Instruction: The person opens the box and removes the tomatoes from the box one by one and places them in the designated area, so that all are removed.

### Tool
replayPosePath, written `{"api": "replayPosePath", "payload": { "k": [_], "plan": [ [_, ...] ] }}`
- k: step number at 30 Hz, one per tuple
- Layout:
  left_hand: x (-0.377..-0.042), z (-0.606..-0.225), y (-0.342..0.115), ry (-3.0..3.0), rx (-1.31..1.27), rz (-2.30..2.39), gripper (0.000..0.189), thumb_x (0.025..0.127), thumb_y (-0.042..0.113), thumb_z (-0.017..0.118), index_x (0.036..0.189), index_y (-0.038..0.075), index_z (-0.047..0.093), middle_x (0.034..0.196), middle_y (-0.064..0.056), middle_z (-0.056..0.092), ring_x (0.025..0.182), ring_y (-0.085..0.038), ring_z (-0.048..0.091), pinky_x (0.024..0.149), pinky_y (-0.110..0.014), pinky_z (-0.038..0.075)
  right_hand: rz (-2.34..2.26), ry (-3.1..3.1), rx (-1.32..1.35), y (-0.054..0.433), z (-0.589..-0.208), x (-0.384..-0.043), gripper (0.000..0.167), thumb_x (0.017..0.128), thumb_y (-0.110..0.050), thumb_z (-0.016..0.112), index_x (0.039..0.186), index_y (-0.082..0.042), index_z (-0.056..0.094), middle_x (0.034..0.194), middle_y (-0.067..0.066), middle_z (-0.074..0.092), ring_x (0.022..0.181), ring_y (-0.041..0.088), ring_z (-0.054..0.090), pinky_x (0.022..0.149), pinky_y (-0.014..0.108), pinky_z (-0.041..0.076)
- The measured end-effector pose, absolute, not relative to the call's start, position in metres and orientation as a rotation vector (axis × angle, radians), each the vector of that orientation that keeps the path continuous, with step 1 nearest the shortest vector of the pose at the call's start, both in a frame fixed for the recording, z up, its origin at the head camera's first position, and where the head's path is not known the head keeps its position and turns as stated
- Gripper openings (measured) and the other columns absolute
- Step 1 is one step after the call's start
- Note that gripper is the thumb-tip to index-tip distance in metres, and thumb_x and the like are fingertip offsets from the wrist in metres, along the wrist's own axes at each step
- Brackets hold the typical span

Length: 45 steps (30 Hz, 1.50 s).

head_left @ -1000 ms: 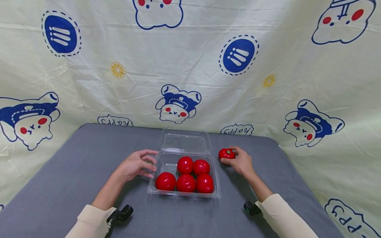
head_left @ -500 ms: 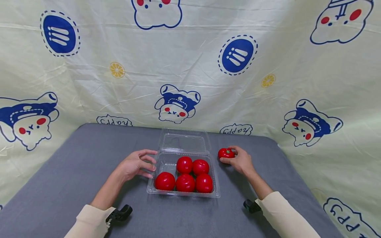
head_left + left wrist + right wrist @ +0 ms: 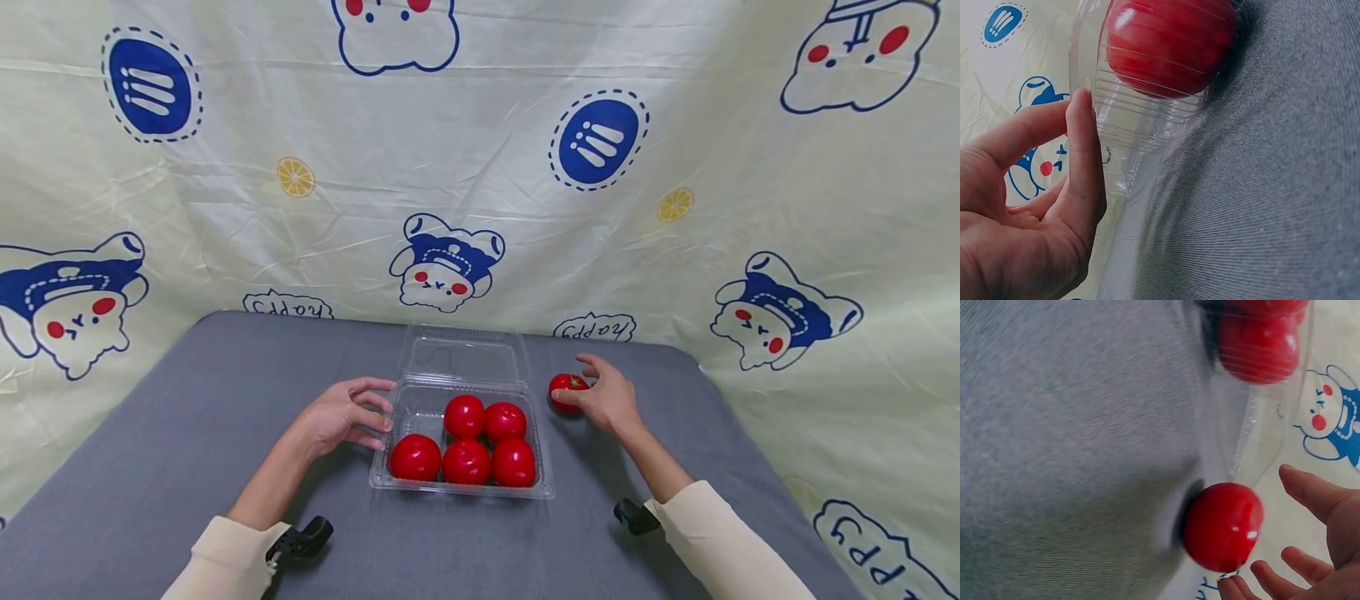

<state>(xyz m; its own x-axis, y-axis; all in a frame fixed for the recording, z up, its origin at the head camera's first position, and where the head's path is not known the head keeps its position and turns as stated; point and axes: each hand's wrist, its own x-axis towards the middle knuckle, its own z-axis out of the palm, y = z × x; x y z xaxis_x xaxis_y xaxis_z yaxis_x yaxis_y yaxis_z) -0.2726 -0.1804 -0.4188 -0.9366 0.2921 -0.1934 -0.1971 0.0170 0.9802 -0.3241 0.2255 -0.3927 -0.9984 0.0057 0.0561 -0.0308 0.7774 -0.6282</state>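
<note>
A clear plastic clamshell box (image 3: 465, 492) stands mid-table with its lid (image 3: 465, 354) folded back. Several red tomatoes (image 3: 467, 461) sit inside, and the back-left part of the box shows bare plastic. My left hand (image 3: 341, 417) is at the box's left side, its relaxed fingertips right at the rim. One more tomato (image 3: 567, 393), with a green stem top, rests on the table right of the box. Around it my right hand (image 3: 611, 403) is spread, thumb and fingers apart; the right wrist view shows a gap between the fingers and this tomato (image 3: 1222, 526).
A grey cloth covers the table (image 3: 465, 550). Behind it hangs a cream curtain (image 3: 480, 150) printed with cartoon figures. Black wrist devices (image 3: 303, 537) sit by both cream sleeves.
My right hand has let go of the tomato; its fingers have lifted and spread away, and the tomato stays in place. The left hand and the box look unchanged.
</note>
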Motion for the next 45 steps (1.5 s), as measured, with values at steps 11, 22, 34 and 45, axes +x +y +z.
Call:
{"api": "replayPosePath", "payload": {
  "k": [11,22,34,45],
  "plan": [
    [-0.272,-0.42,-0.179,1.973,0.093,1.979,0.06,0.087,-0.003,0.07,0.144,0.001,0.049,0.106,-0.013,0.066,0.077,-0.021,0.07,0.069,-0.04,0.064,0.968,-2.867,0.149,0.206,-0.376,-0.317,0.077,0.085,-0.036,0.079,0.149,-0.011,0.047,0.144,0.025,0.054,0.125,0.042,0.058,0.096,0.053,0.055],
    [-0.272,-0.42,-0.18,1.976,0.1,1.981,0.06,0.087,-0.003,0.07,0.144,0.0,0.049,0.105,-0.013,0.066,0.078,-0.021,0.07,0.069,-0.04,0.064,1.041,-2.853,0.248,0.185,-0.367,-0.306,0.074,0.084,-0.033,0.081,0.147,-0.013,0.051,0.141,0.022,0.059,0.12,0.04,0.062,0.091,0.05,0.059],
    [-0.271,-0.418,-0.18,1.981,0.094,1.98,0.061,0.088,-0.003,0.07,0.144,-0.001,0.048,0.105,-0.012,0.066,0.077,-0.02,0.07,0.069,-0.039,0.064,1.147,-2.876,0.368,0.154,-0.363,-0.291,0.075,0.081,-0.03,0.084,0.147,-0.017,0.052,0.14,0.019,0.06,0.124,0.041,0.059,0.091,0.05,0.06],
    [-0.27,-0.417,-0.18,1.974,0.105,1.982,0.061,0.088,-0.003,0.069,0.144,-0.001,0.047,0.101,-0.009,0.066,0.077,-0.02,0.07,0.069,-0.039,0.064,1.192,-2.892,0.422,0.135,-0.371,-0.282,0.072,0.079,-0.023,0.086,0.144,-0.018,0.055,0.139,0.017,0.061,0.121,0.035,0.06,0.085,0.045,0.062]
  ]
}}
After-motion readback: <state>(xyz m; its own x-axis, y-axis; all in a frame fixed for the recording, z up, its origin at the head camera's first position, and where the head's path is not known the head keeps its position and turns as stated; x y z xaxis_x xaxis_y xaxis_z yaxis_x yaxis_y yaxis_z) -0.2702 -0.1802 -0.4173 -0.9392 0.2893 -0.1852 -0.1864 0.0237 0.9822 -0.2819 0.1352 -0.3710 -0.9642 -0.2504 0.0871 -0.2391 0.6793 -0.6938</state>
